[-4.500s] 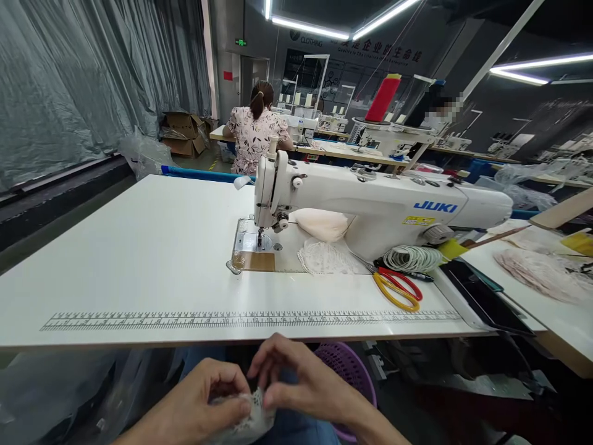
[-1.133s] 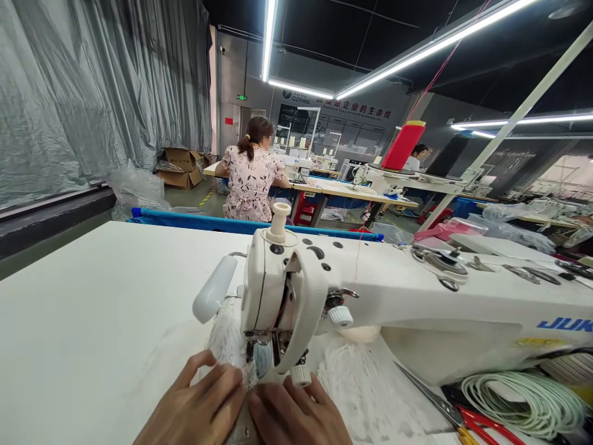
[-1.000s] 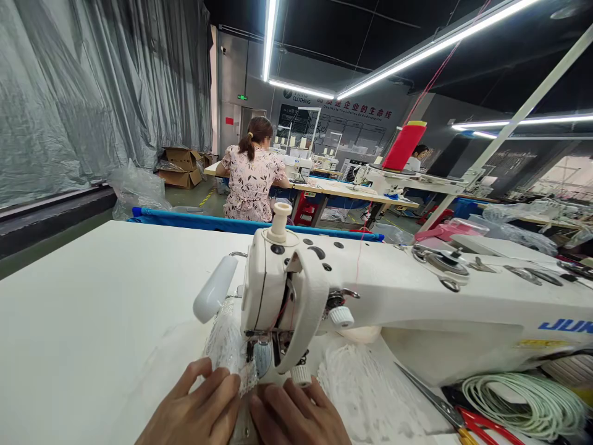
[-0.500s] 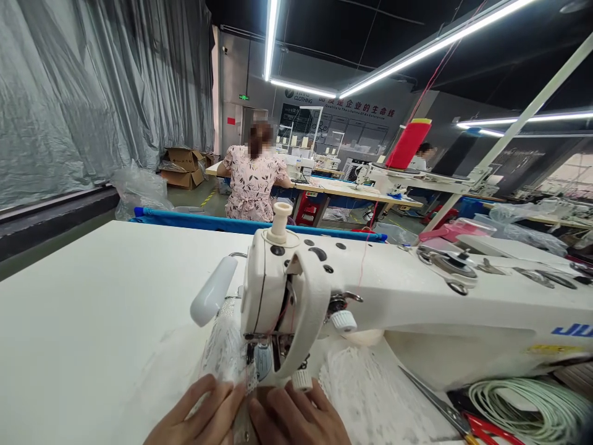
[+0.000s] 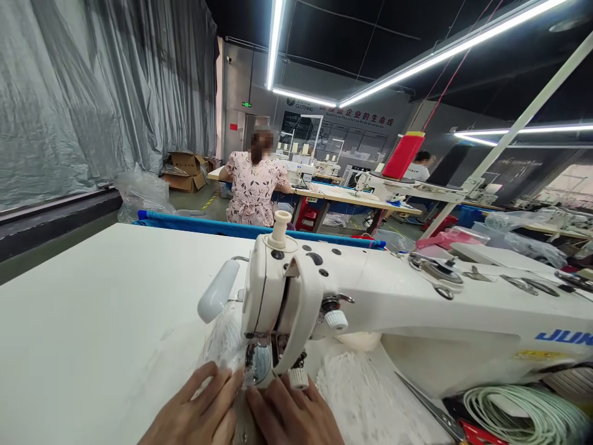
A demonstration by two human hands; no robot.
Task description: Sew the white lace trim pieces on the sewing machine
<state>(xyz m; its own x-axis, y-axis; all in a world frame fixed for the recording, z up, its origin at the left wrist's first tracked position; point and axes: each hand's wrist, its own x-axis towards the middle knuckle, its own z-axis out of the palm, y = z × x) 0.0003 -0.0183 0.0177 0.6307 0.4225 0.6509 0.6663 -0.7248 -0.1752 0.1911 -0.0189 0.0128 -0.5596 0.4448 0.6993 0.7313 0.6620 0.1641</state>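
A white sewing machine [image 5: 287, 290] stands before me, its needle area and presser foot low in the middle of the view. My left hand [image 5: 204, 402] rests on sheer white lace fabric [image 5: 225, 340] left of the foot, fingers close together and closed on the lace. Just right of it, my right hand [image 5: 291, 411] lies in front of the foot with bent fingers closed at the lace edge; its fingertips are partly hidden by the machine's white knob [image 5: 298, 378]. More white lace with fringe [image 5: 365, 389] is spread right of the machine head.
Scissors [image 5: 430, 405] and a coil of pale green cord [image 5: 523, 405] lie at the lower right. A red thread cone [image 5: 404, 156] sits on a stand behind the machine. The white table [image 5: 111, 296] extends left. Another person [image 5: 252, 185] sits ahead, back turned, at another table.
The view has tilted and shifted slightly, so the machine sits a little further left and lower. Both hands stay at the presser foot on the lace, with little visible movement.
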